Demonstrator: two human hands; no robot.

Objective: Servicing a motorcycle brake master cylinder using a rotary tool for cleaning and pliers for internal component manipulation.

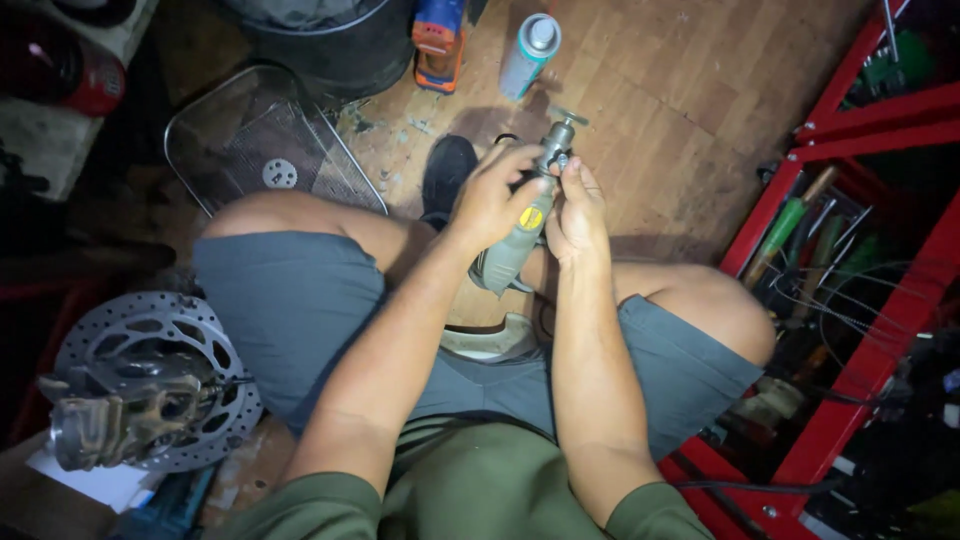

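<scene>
The person sits on a wooden floor (pixel 680 90) with knees spread. The left hand (pixel 490 200) wraps around the grey body of a small rotary tool (pixel 515 240), fingers pressed together around it, holding it tilted with its metal tip pointing far and right. The right hand (pixel 577 210) pinches the tool's metal collar near the tip, where a thin flat disc (pixel 567 116) sits. The tool is held above the lap, between the knees. Farther away a spray can (pixel 529 55) lies on the floor. A brake disc (pixel 150 380) lies near left, a red tool cart (pixel 850 300) stands right.
</scene>
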